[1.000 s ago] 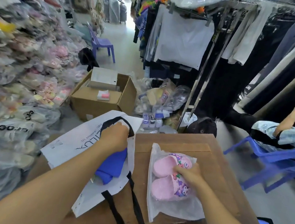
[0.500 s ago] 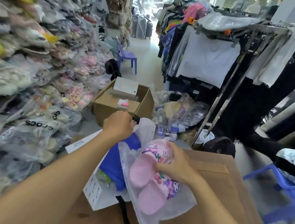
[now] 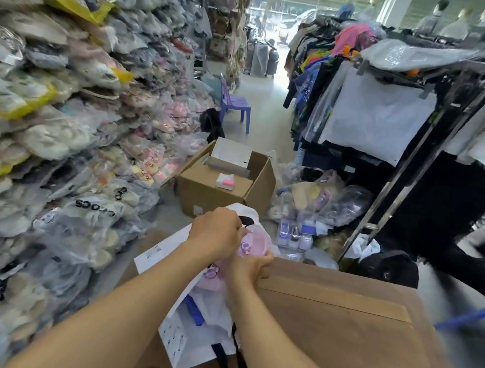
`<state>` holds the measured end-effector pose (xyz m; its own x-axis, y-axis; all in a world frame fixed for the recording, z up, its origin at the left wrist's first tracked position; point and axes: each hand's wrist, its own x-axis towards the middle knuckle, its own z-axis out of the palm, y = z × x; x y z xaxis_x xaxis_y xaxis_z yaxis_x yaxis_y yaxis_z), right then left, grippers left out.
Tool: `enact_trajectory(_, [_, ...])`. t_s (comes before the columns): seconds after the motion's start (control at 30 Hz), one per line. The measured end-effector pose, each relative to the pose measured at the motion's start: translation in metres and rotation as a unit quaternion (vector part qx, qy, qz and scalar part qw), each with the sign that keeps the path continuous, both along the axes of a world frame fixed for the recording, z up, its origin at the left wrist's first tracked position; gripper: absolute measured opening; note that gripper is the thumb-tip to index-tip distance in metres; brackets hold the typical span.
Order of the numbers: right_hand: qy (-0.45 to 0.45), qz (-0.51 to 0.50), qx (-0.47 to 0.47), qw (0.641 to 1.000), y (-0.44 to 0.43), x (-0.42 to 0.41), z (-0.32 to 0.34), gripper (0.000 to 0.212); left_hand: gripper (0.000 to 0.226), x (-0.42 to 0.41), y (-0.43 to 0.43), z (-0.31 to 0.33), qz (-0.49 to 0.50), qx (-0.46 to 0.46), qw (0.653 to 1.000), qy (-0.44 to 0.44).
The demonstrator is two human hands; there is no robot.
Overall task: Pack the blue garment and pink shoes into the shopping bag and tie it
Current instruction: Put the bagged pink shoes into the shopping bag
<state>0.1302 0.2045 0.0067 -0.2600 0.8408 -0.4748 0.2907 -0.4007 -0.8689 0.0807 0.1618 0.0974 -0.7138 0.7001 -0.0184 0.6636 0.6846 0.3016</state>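
The white shopping bag (image 3: 191,345) with black handles lies on the brown cardboard surface (image 3: 340,322), its mouth held up. My left hand (image 3: 217,235) grips the bag's rim and black handle at the top. My right hand (image 3: 250,267) holds the pink shoes (image 3: 252,241), which sit in a clear plastic sleeve partly inside the bag's mouth. A strip of the blue garment (image 3: 195,310) shows through the lower part of the opening; most of it is hidden in the bag.
A wall of bagged footwear (image 3: 64,140) rises on the left. An open cardboard box (image 3: 223,188) stands on the floor ahead, with loose packets (image 3: 315,207) beside it. Clothing racks (image 3: 414,124) fill the right. A purple chair (image 3: 236,105) stands in the aisle.
My right hand lifted the sleeved pink shoes off the cardboard surface and moved them left into the bag's mouth. My left hand raised the bag's rim. The view tilted upward.
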Motion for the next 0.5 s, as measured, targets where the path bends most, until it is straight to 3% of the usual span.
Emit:
enact_trajectory(0.2, [0.015,-0.005,0.007,1.000,0.015,0.006,0.003,0.096,0.033,-0.021,-0.003,0.001,0.017,0.027,0.999,0.043])
enact_trajectory(0.37, [0.036,-0.015,0.017,0.999,-0.003,-0.001,-0.004,0.087,0.035,-0.022,0.009,0.000,0.031,0.033,0.999,0.025])
enact_trajectory(0.43, [0.038,0.045,0.015,0.998,-0.019,-0.003,-0.011,0.073,0.036,-0.020,0.013,-0.002,0.028,0.025,0.999,0.029])
enact_trajectory(0.5, [0.035,0.174,0.031,0.984,-0.029,0.001,-0.019,0.068,0.036,-0.019,0.014,-0.006,0.020,0.012,0.999,0.036])
